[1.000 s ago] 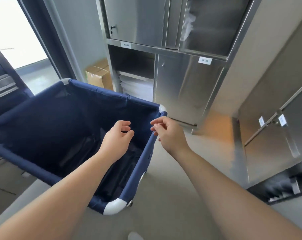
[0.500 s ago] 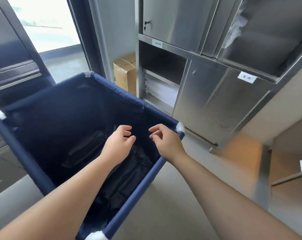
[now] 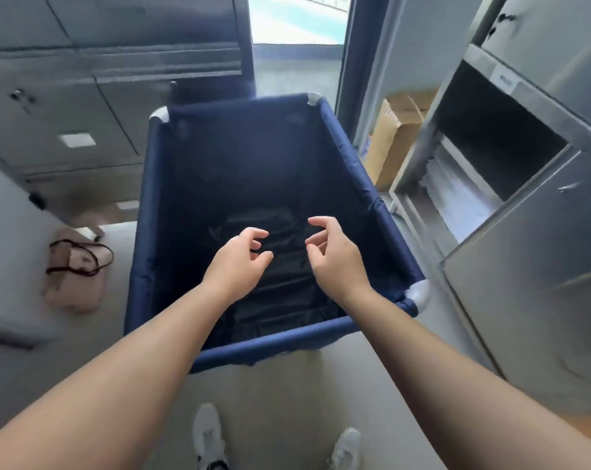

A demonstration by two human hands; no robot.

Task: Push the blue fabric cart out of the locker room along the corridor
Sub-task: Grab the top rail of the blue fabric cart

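The blue fabric cart (image 3: 148, 184) stands straight in front of me, its long side pointing toward the doorway (image 3: 296, 59). It has navy cloth walls, white corner joints and a dark liner crumpled at the bottom. My left hand (image 3: 236, 262) and my right hand (image 3: 334, 259) hover above the cart's inside, just past its near rail. Both have loosely curled, spread fingers and hold nothing. Neither hand touches the cart.
Steel lockers (image 3: 531, 266) line the right, with an open shelf holding white stacks (image 3: 456, 198). A cardboard box (image 3: 395, 137) leans beside the door frame. Grey cabinets (image 3: 67, 113) stand on the left, and a pink bag (image 3: 74, 269) lies on the floor. My white shoes (image 3: 207, 435) show below.
The view has swung left, so the cart now lines up toward the doorway. My right hand has come off the cart's rail and both hands now hang over its inside.
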